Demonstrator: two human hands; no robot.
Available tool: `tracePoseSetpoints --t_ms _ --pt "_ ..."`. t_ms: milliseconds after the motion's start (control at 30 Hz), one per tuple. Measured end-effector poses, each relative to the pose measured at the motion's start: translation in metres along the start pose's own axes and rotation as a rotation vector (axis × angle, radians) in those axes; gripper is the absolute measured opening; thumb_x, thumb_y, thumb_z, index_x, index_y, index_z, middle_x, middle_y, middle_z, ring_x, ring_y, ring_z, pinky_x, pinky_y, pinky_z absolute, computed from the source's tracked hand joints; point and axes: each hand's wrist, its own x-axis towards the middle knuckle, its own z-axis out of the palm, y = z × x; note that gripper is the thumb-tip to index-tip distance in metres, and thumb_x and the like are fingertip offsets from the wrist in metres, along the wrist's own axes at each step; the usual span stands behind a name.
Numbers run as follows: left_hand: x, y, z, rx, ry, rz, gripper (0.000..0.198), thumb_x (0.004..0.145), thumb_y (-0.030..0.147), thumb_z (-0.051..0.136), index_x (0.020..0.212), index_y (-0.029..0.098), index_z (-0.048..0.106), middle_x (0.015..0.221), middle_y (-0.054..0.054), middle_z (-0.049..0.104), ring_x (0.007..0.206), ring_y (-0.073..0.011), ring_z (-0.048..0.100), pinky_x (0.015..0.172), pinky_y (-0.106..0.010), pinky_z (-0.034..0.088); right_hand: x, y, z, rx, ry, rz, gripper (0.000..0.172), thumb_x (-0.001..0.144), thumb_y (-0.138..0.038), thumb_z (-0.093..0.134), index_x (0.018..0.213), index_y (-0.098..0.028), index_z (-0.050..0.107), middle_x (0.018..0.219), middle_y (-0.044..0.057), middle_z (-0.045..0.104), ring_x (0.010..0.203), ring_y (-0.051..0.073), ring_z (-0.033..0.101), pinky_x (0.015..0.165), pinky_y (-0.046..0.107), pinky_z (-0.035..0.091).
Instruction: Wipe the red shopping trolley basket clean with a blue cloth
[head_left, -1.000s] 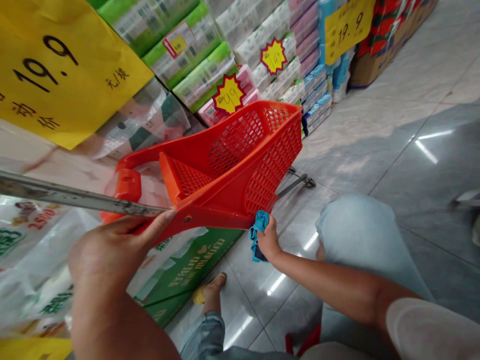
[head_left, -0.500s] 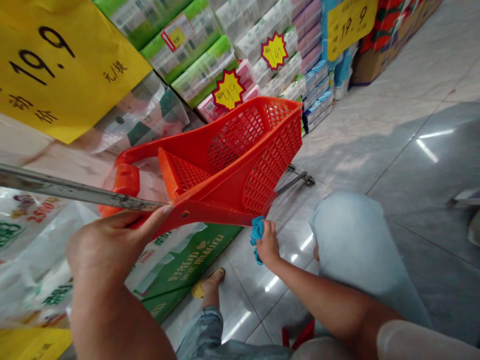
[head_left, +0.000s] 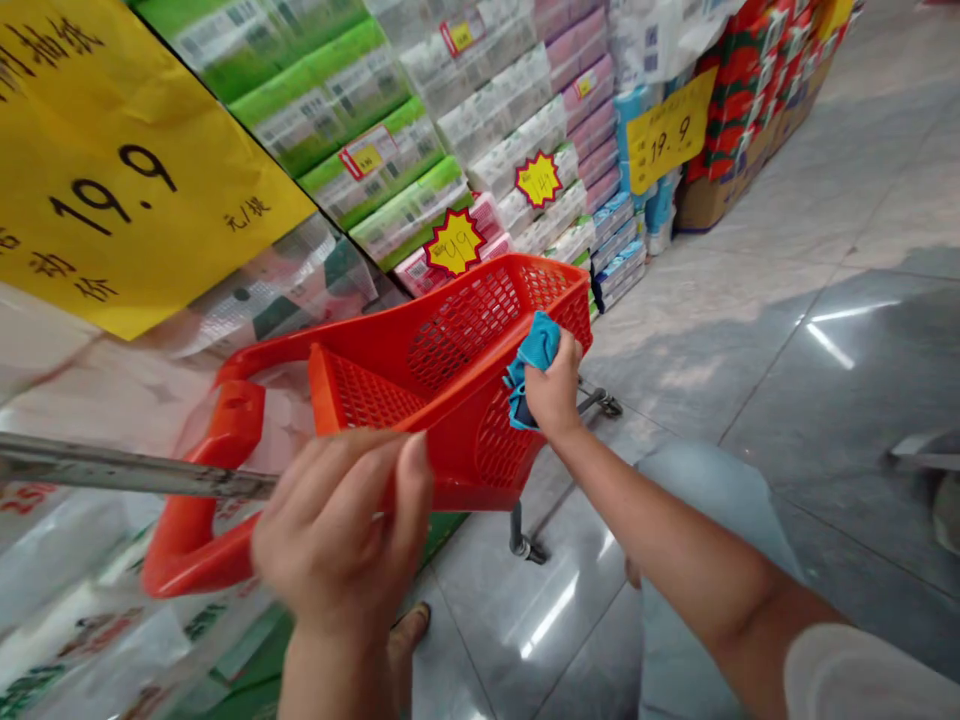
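My left hand (head_left: 337, 530) is closed in a fist where a worn metal pole (head_left: 135, 468) runs into it from the left. The fist covers the pole's lower end and part of the red plastic shopping cart (head_left: 450, 430) behind it. My right hand (head_left: 553, 390) grips a crumpled blue cloth (head_left: 536, 350) with a dark patch, against the cart's near side wall by its perforated panel. The cart has a basket with mesh sides, a looped handle (head_left: 199, 560) at the left and small wheels below. Nothing shows in the visible part of the basket.
Stacked tissue packs (head_left: 337, 100) line the far side behind the cart, with yellow price signs (head_left: 150, 180) among them. Red packs on cardboard boxes (head_left: 712, 200) stand farther right. My light-blue trouser leg (head_left: 697, 520) is close to the cart, over grey floor tiles (head_left: 825, 420).
My right hand with the blue cloth has moved up from the cart's lower edge to its side wall. My left hand has come off the cart's side and closed at the pole. The view has shifted.
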Motion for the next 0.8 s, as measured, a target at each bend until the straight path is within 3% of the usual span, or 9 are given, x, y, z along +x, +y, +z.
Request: tracePoseSetpoints --t_ms 100,167,267,367,533,567,700,733,800 --pt "0.045 0.009 0.042 0.084 -0.221 -0.038 0.032 0.100 0.038 0.045 0.091 0.019 0.069 0.091 -0.006 0.075 0.086 -0.0204 0.069 0.076 -0.030 0.049 -0.003 -0.010 -0.009 -0.048 -0.415 -0.298 0.049 0.078 -0.014 0.057 0.126 -0.023 0.053 0.119 0.010 0.052 0.110 0.023 0.058 0.098 0.039 0.051" --pt "0.062 0.008 0.067 0.196 -0.449 -0.139 0.042 0.103 0.041 0.033 0.092 0.020 0.068 0.086 -0.007 0.074 0.083 -0.0244 0.071 0.068 -0.032 0.048 0.004 -0.007 -0.014 -0.109 -0.566 -0.418 0.049 0.075 -0.013 0.059 0.123 -0.025 0.056 0.118 0.008 0.053 0.107 0.023 0.059 0.094 0.036 0.052" --pt "0.064 0.009 0.088 0.410 -0.698 -0.198 0.052 0.103 0.042 0.021 0.093 0.019 0.067 0.077 -0.010 0.073 0.075 -0.0310 0.072 0.057 -0.034 0.045 0.038 0.013 -0.013 -0.164 -0.343 -0.361 0.042 0.077 -0.014 0.059 0.118 -0.023 0.056 0.115 0.009 0.053 0.108 0.025 0.057 0.098 0.040 0.050" --pt "0.058 0.014 0.093 0.497 -0.725 -0.201 0.055 0.103 0.041 0.016 0.093 0.019 0.065 0.077 -0.012 0.073 0.074 -0.0329 0.073 0.055 -0.034 0.044 0.061 0.032 -0.010 -0.153 -0.071 -0.251 0.037 0.081 -0.017 0.055 0.118 -0.020 0.053 0.111 0.011 0.053 0.107 0.026 0.056 0.100 0.045 0.049" --pt "0.054 0.020 0.088 0.569 -0.717 -0.221 0.060 0.103 0.047 0.012 0.088 0.021 0.065 0.073 -0.011 0.072 0.068 -0.0319 0.072 0.051 -0.032 0.038 0.055 0.041 -0.017 -0.112 -0.325 -0.458 0.046 0.077 -0.015 0.058 0.121 -0.024 0.053 0.117 0.009 0.052 0.111 0.024 0.056 0.097 0.039 0.050" --pt "0.054 0.021 0.087 0.586 -0.712 -0.218 0.060 0.103 0.047 0.013 0.087 0.022 0.065 0.072 -0.011 0.072 0.068 -0.0318 0.072 0.050 -0.032 0.036 0.060 0.045 -0.019 -0.115 -0.298 -0.444 0.044 0.078 -0.016 0.058 0.120 -0.024 0.053 0.117 0.009 0.053 0.110 0.024 0.056 0.097 0.039 0.050" --pt "0.053 0.023 0.082 0.631 -0.711 -0.197 0.057 0.103 0.049 0.016 0.089 0.024 0.065 0.072 -0.010 0.072 0.067 -0.0310 0.072 0.050 -0.032 0.031 0.089 0.062 -0.027 -0.149 0.094 -0.168 0.031 0.086 -0.022 0.051 0.117 -0.021 0.051 0.109 0.010 0.053 0.108 0.025 0.055 0.099 0.045 0.048" --pt "0.053 0.023 0.082 0.636 -0.721 -0.198 0.057 0.103 0.049 0.017 0.090 0.024 0.066 0.072 -0.009 0.072 0.068 -0.0310 0.072 0.050 -0.032 0.030 0.088 0.062 -0.028 -0.150 0.122 -0.139 0.031 0.087 -0.022 0.050 0.118 -0.020 0.051 0.109 0.011 0.052 0.109 0.025 0.054 0.100 0.046 0.047" --pt "0.054 0.024 0.081 0.640 -0.752 -0.212 0.057 0.103 0.051 0.018 0.090 0.025 0.067 0.071 -0.009 0.072 0.069 -0.0309 0.072 0.050 -0.031 0.028 0.072 0.057 -0.029 -0.130 0.019 -0.195 0.035 0.086 -0.020 0.050 0.121 -0.020 0.050 0.112 0.012 0.052 0.111 0.025 0.053 0.102 0.045 0.046"
